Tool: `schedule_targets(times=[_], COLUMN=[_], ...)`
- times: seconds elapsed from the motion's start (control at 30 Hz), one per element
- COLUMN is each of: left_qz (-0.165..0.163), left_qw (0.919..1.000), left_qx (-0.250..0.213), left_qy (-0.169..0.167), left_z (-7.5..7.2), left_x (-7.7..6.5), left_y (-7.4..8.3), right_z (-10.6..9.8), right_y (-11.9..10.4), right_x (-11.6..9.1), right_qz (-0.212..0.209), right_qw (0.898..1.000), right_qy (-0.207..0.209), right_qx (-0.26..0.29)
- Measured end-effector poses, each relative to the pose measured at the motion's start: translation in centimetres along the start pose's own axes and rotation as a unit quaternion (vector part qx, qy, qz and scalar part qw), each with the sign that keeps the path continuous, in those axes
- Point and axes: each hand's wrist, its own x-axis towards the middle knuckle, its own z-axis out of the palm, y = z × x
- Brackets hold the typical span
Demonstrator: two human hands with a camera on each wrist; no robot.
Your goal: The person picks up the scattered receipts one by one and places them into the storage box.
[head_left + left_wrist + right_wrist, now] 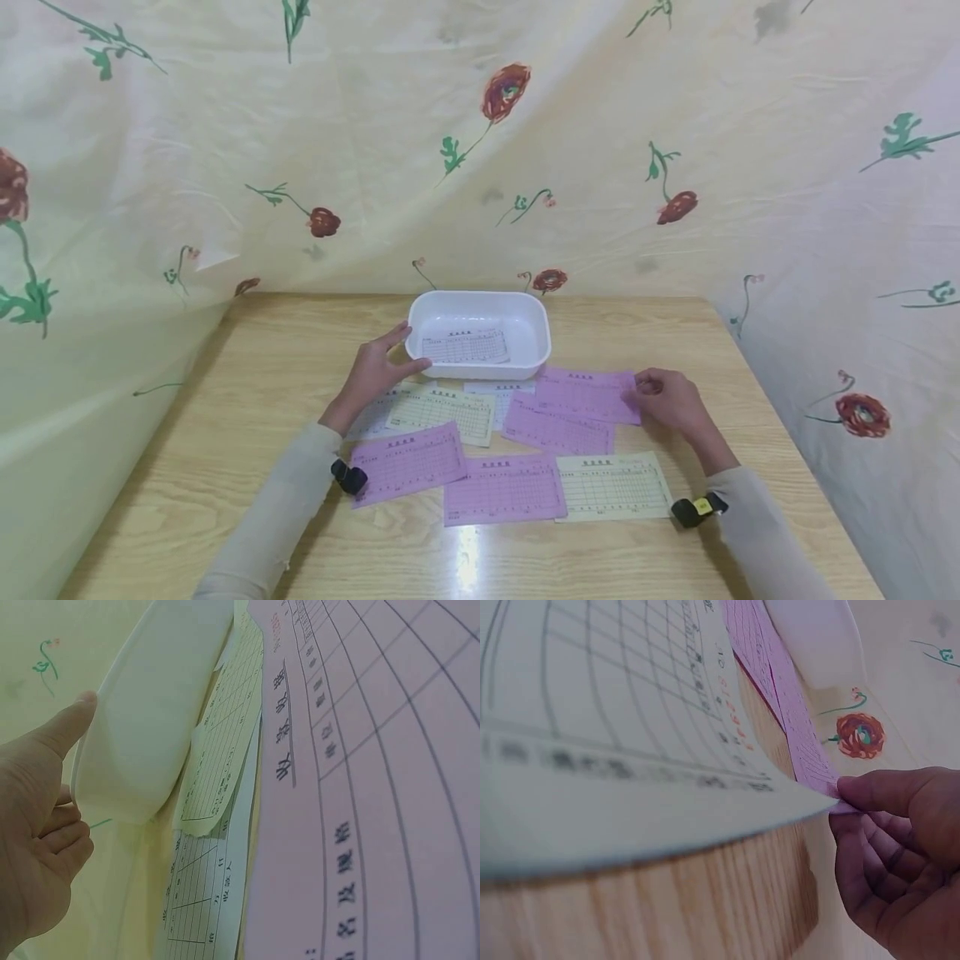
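At the back of the table stands a white plastic tub (pixel 534 333) with a printed white receipt slip (pixel 467 347) lying in it. My left hand (pixel 372 368) grips the tub's left end; in the left wrist view the thumb lies on the rim and the other fingers curl beneath it. To the right, my right hand (pixel 670 402) pinches the right edge of a pink receipt slip (pixel 585 395) between thumb and fingers. That slip overlaps another pink slip (pixel 562 431). In the right wrist view a pale yellow slip (pixel 652 750) covers much of the foreground.
In front of the tub lie a pale yellow slip (pixel 450 412) and partly covered white slips (pixel 371 417). Nearer are two pink slips (pixel 408 462) and a yellow slip (pixel 615 487) on the wooden table (pixel 232 400). A flowered cloth (pixel 375 125) hangs behind and along both sides.
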Motion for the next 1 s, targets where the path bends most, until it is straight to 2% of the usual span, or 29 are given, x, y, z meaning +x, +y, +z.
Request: schedule_targets(times=[0.27,0.47,0.73,1.0], left_qz=[0.004,0.0,-0.006,-0.009], left_qw=[1.0,1.0,1.0,0.9999], left_qx=[0.0,0.004,0.004,0.002], left_qy=[0.003,0.002,-0.003,-0.004], left_z=[0.0,0.1,0.1,0.0], left_x=[0.0,0.1,0.2,0.0], left_y=[-0.1,-0.3,-0.1,0.0], right_z=[-0.3,-0.8,-2.0,-3.4], right_y=[0.4,0.7,1.0,1.2], right_x=[0.1,-0.4,-1.4,-2.0], right_qz=[-0.022,-0.015,-0.036,-0.031], right_qw=[1.0,1.0,0.995,0.993], right_qy=[0.008,0.017,0.058,0.08], right_qx=[0.003,0.02,0.068,0.079])
